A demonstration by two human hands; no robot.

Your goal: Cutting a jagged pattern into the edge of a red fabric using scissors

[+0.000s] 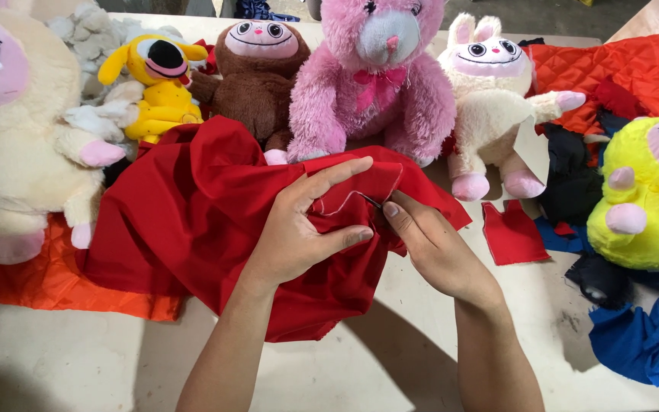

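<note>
A large red cloth (pixel 192 214) lies bunched on the pale table (pixel 85 358) in front of me. My left hand (pixel 299 229) rests on it, fingers spread, pressing a fold where a pale chalk outline shows. My right hand (pixel 429 244) pinches a small dark thing, too small to identify, at the cloth's edge just right of that outline; the fingertips of both hands nearly touch.
A row of plush toys stands behind the cloth: cream (pixel 17 130), yellow dog (pixel 158 84), brown (pixel 257 76), pink bear (pixel 379 84), cream rabbit (pixel 490 99), yellow (pixel 650 198). Orange quilted fabric (pixel 47 282) lies left, a red scrap (pixel 512 233) and blue cloth (pixel 642 343) right.
</note>
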